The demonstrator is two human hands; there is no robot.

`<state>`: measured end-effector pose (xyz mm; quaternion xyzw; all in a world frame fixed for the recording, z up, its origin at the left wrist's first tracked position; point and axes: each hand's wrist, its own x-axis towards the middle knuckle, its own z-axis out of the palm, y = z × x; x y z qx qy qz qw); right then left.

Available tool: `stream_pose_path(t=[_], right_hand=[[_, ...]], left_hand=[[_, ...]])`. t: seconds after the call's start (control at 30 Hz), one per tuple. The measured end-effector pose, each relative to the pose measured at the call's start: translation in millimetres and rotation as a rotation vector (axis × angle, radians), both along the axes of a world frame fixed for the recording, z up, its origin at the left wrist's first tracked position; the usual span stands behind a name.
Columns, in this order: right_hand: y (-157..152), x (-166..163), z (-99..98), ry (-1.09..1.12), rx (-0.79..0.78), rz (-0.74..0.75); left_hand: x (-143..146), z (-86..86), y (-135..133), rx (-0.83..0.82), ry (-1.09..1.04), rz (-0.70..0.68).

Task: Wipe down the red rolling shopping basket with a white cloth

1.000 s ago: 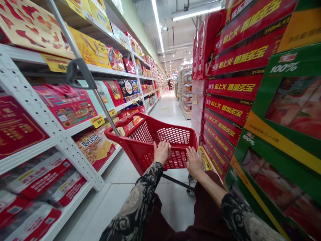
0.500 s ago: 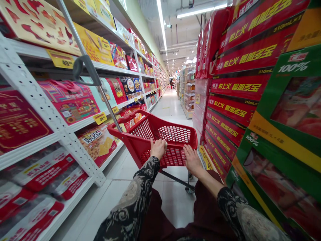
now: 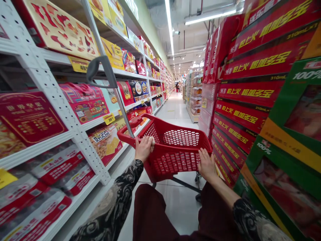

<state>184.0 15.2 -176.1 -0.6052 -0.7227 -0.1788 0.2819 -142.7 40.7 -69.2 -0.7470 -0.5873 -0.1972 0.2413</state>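
A red plastic shopping cart (image 3: 175, 164) with a perforated basket stands sideways in front of me. My left hand (image 3: 144, 148) is curled over the near rim, close to the cart's handle (image 3: 136, 122); a small whitish bit shows at its fingers, too small to name. Against the other end of that near side lies my right hand (image 3: 207, 164), its fingers stretched out flat on the rim and wall. From the handle end rises a grey metal pole (image 3: 124, 112) carrying a grey plastic loop (image 3: 102, 72). The visible inside of the basket shows no goods.
White shelves (image 3: 72, 134) with boxed snacks and bottle packs line the left. Stacked red drink cartons (image 3: 240, 110) and green boxes (image 3: 283, 147) crowd the right. A tiled aisle (image 3: 170, 110) runs ahead between them, with a person (image 3: 177, 87) far off.
My left hand has shifted along the rim from its middle toward the handle end. In view, the cart and shelves sit farther right. My right hand stays at the same end of the basket.
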Motion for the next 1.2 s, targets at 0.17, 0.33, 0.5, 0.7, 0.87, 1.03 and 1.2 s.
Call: stream_pose_path(t=[0.17,0.33,0.5,0.7,0.87,1.03,1.2], right_hand=[[-2.1,-31.1,10.4,0.033,-0.018,0.08],[1.7,-56.2,26.3,0.018,-0.099,0.136],[5.8,-53.8,30.1,-0.017,-0.154,0.161],[6.7,-50.4,28.4,-0.016,-0.17,0.185],[8.4,-51.7,27.3,-0.029,-0.147,0.203],[9.0,-57.8,23.0,0.021,-0.079,0.184],[4.6,-61.0,23.1,0.061,-0.029,0.202]], left_hand=[[12.9,-10.4,-4.0,0.048,-0.077,0.055],[71.1,-26.2,-3.2,-0.011,-0.061,-0.116],[42.1,-4.1,-3.3,-0.043,-0.013,-0.128],[-31.8,26.1,-4.2,0.052,0.006,-0.008],[-33.6,17.5,-1.8,0.055,-0.042,0.049],[24.9,-15.7,1.0,-0.015,-0.028,-0.071],[73.1,-29.6,-1.3,-0.06,-0.051,-0.148]])
